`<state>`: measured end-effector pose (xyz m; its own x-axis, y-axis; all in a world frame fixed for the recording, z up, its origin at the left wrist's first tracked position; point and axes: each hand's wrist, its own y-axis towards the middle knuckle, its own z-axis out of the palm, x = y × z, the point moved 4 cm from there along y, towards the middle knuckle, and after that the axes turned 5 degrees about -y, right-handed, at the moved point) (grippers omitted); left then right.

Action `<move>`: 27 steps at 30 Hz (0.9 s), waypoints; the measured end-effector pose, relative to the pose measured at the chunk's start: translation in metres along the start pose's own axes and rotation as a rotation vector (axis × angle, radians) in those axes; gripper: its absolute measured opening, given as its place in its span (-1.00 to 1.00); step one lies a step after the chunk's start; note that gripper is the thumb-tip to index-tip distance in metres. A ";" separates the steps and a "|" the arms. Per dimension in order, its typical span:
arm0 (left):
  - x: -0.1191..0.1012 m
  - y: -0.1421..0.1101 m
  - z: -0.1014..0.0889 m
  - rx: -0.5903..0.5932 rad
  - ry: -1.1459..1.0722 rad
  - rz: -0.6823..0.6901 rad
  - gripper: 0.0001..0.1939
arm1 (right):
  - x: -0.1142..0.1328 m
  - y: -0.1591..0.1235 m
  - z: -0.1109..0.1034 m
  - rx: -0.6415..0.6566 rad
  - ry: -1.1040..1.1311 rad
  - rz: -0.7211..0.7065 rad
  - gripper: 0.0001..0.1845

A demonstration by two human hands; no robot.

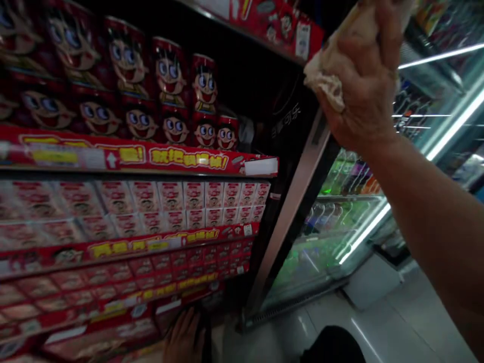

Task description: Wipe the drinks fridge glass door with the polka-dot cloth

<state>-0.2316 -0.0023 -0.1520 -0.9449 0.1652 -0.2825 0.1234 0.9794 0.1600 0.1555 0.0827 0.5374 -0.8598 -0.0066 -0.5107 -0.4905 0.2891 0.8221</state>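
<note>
My right hand (365, 96) is raised at the upper right, fingers closed round a crumpled beige cloth (333, 68), held against the top corner of a glass-door drinks fridge (302, 201). My left hand (185, 338) is low in the view, fingers stretched flat against the bottom of a red display shelf (132, 156). That shelf carries red cans with a cartoon face (168, 80) on top and rows of small red-and-white cartons (196, 199) below.
The fridge holds rows of bottled drinks (340, 212) lit by bright strip lights (454, 126). A pale tiled floor (378, 322) runs along its base. A dark rounded shape (333, 345) sits at the bottom edge.
</note>
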 end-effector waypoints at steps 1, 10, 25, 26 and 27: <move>0.000 -0.003 0.000 -0.006 -0.006 0.005 -0.43 | 0.009 -0.016 0.005 0.020 -0.023 -0.031 -0.23; -0.007 -0.012 -0.020 -0.004 -0.110 -0.030 -0.51 | 0.129 -0.246 0.050 0.357 0.262 -0.285 -0.58; -0.010 -0.017 -0.023 -0.012 -0.207 -0.041 -0.54 | 0.368 -0.511 0.089 1.054 0.533 -0.458 -0.41; -0.011 -0.016 -0.023 -0.010 -0.216 -0.041 -0.54 | 0.383 -0.524 0.093 1.081 0.540 -0.464 -0.41; -0.012 -0.014 -0.023 -0.009 -0.224 -0.041 -0.54 | 0.397 -0.537 0.097 1.106 0.546 -0.471 -0.41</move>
<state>-0.2293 -0.0211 -0.1290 -0.8579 0.1485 -0.4919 0.0831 0.9848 0.1524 0.0913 0.0181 -0.1318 -0.7140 -0.6283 -0.3090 -0.6061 0.7756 -0.1763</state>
